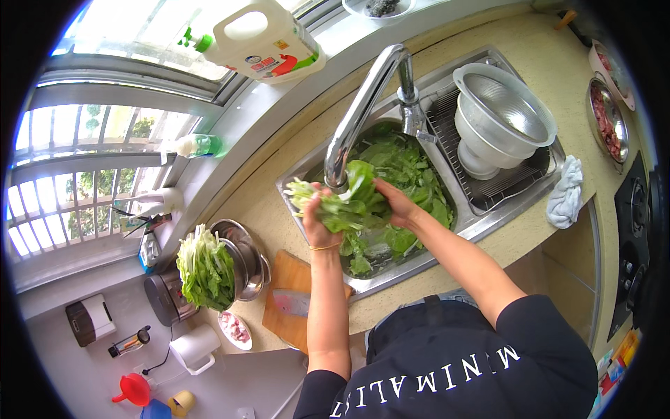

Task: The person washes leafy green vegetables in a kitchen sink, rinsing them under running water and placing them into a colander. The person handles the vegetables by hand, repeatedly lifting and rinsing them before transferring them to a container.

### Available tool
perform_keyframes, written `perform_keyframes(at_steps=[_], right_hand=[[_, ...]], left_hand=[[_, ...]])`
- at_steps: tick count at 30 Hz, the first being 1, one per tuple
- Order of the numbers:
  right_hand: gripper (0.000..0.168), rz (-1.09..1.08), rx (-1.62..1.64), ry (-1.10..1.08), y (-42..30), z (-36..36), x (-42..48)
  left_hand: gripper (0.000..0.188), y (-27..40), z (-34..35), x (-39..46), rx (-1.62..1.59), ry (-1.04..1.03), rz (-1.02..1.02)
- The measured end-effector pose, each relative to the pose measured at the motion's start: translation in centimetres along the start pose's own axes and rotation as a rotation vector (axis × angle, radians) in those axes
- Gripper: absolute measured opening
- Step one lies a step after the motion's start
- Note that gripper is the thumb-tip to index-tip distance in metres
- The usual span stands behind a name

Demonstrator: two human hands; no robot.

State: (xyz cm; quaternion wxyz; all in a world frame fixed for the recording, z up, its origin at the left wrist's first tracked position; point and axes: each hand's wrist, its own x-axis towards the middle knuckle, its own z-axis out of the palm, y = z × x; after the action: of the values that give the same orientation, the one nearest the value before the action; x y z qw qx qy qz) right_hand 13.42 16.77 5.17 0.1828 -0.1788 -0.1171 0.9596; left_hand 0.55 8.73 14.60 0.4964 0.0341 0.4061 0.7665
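Note:
Both my hands hold a bunch of leafy greens (361, 207) right under the spout of the chrome faucet (361, 110). My left hand (320, 222) grips the pale stem end, and a yellow band circles that wrist. At the leafy end, my right hand (398, 204) supports the bunch from the side. Below, the left basin of the stainless steel sink (374, 283) holds many more loose green leaves (413, 178) in what looks like water. Part of the basin is hidden by my hands and the bunch.
White colanders (502, 115) are stacked on a wire rack (487, 194) in the right basin. To the left, greens (207, 267) are heaped on steel bowls (256, 267). A cleaver (291, 302) lies on a wooden cutting board (280, 327). A cloth (565, 194) hangs by the counter edge, near a gas stove (625, 251).

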Motion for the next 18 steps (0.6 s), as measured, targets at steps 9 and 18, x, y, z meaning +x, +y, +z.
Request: perform_keyframes(at_steps=[9, 18], right_hand=[[0.054, -0.220, -0.757, 0.121, 0.5, 1.2, 5.0], [0.040, -0.574, -0.328, 0.576, -7.2, -0.4, -2.9]], left_hand=[[0.037, 4.6, -1.6, 2.7, -0.300, 0.522, -0.002], [0.033, -1.0, 1.6, 4.8, -0.156, 0.670, 0.001]])
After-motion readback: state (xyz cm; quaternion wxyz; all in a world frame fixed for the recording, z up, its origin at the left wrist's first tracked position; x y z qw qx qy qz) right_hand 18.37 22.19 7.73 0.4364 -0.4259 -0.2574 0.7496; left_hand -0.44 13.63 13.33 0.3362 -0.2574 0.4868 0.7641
